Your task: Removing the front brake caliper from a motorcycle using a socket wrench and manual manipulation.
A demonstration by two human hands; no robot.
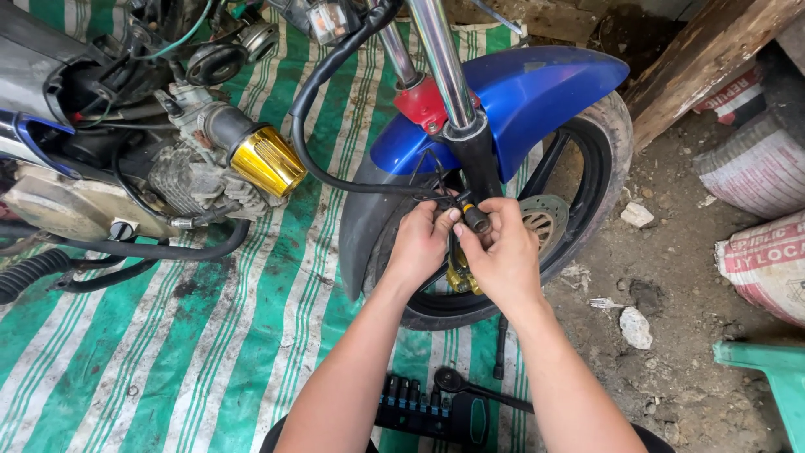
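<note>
A motorcycle's front wheel with a blue fender stands in the middle of the head view. Both my hands meet at the lower fork leg. My left hand pinches a thin black cable end there. My right hand grips a small black fitting with a yellow band next to the brake disc. A gold brake caliper shows just below my hands.
The engine with a gold air filter sits at left on a green and white striped tarp. A socket rail and ratchet lie near my arms. Sacks and a wooden beam stand at right.
</note>
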